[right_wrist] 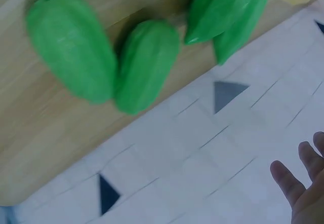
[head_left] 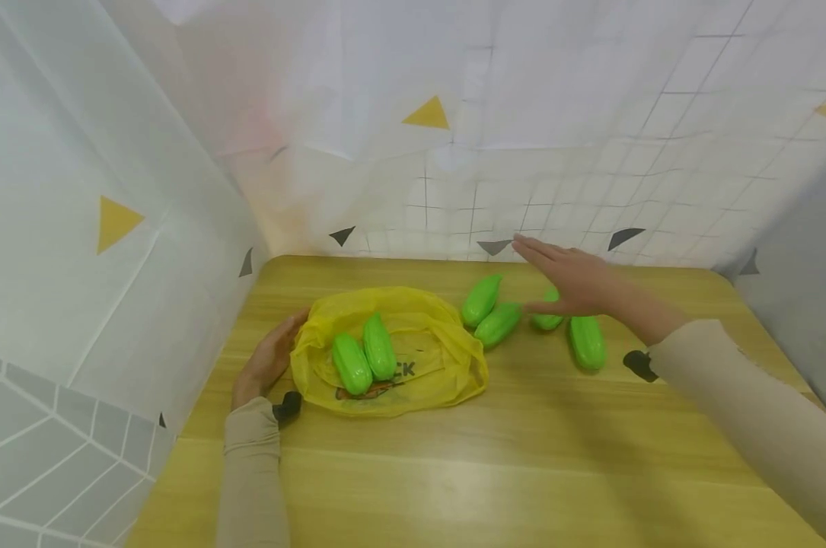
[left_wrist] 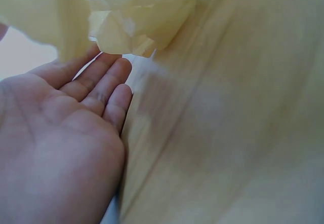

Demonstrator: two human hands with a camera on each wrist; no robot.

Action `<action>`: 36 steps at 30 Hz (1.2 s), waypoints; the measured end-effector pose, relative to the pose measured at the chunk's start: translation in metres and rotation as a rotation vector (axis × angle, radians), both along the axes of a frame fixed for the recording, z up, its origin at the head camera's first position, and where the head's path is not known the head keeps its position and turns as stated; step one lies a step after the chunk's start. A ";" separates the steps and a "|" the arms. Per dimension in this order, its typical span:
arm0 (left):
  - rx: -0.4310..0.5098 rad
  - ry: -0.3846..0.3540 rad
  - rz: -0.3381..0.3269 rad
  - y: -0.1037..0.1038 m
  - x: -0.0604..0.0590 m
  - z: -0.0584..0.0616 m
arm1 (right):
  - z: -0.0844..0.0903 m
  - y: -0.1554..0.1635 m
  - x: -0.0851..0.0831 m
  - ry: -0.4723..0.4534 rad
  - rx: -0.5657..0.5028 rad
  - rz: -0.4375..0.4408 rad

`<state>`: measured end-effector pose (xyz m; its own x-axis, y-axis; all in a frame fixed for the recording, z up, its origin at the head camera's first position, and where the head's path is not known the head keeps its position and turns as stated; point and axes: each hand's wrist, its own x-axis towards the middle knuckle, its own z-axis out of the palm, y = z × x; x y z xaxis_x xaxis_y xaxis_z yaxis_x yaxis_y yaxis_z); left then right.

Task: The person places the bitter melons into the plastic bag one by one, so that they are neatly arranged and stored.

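A yellow plastic bag [head_left: 447, 380] with dark lettering lies spread on the table, its mouth facing up. Two glossy green, ribbed, gourd-shaped pieces [head_left: 380, 347] lie side by side in it. My left hand [head_left: 270, 356] stands at the bag's left side, fingers extended and fingertips right at the yellow film [left_wrist: 126, 26]. Up over the table's right part, my right hand [head_left: 566, 278] is spread and holds nothing. Below it are a green gourd-shaped piece [head_left: 548, 318], partly hidden by the hand, and another one [head_left: 587, 342]. Two more green pieces [head_left: 498, 323] lie just right of the bag.
The wooden table [head_left: 454, 472] ends at the back against a white patterned sheet [head_left: 556, 183]. Another sheet [head_left: 132, 304] hangs along the left side, close to my left arm. A grey-white wall covering [head_left: 803, 251] stands at the right.
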<state>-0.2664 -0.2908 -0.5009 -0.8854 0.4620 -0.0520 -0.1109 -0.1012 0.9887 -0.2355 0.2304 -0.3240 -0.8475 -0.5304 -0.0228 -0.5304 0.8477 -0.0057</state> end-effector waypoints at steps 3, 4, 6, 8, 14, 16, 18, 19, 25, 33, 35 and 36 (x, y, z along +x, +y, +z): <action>-0.010 0.003 0.002 -0.002 0.000 -0.001 | -0.001 0.024 0.002 -0.035 -0.018 -0.082; -0.013 0.004 0.004 -0.002 0.000 -0.001 | -0.003 0.032 0.002 -0.049 -0.017 -0.110; -0.014 0.003 0.006 -0.003 0.000 -0.001 | -0.007 0.048 0.002 -0.080 -0.024 -0.150; -0.008 0.003 0.005 -0.004 0.000 -0.002 | -0.013 0.062 0.003 -0.113 -0.027 -0.180; -0.007 0.001 0.000 -0.004 -0.002 -0.003 | -0.039 0.095 0.006 -0.176 -0.049 -0.203; -0.010 0.001 0.001 -0.004 -0.002 -0.004 | -0.049 0.101 0.007 -0.196 -0.068 -0.197; -0.010 0.001 0.002 -0.004 -0.002 -0.004 | -0.057 0.105 0.008 -0.219 -0.087 -0.194; -0.011 0.003 0.002 -0.004 -0.002 -0.004 | -0.062 0.107 0.008 -0.223 -0.091 -0.188; -0.011 0.006 0.001 -0.004 -0.002 -0.004 | -0.076 0.109 0.010 -0.259 -0.113 -0.174; -0.022 0.010 -0.015 -0.004 -0.001 -0.001 | -0.088 0.104 0.010 -0.256 -0.091 -0.164; -0.033 0.013 -0.014 -0.004 -0.001 -0.002 | -0.089 0.101 0.012 -0.275 -0.097 -0.173; -0.035 0.014 -0.013 -0.004 -0.001 -0.002 | -0.089 0.100 0.012 -0.284 -0.100 -0.176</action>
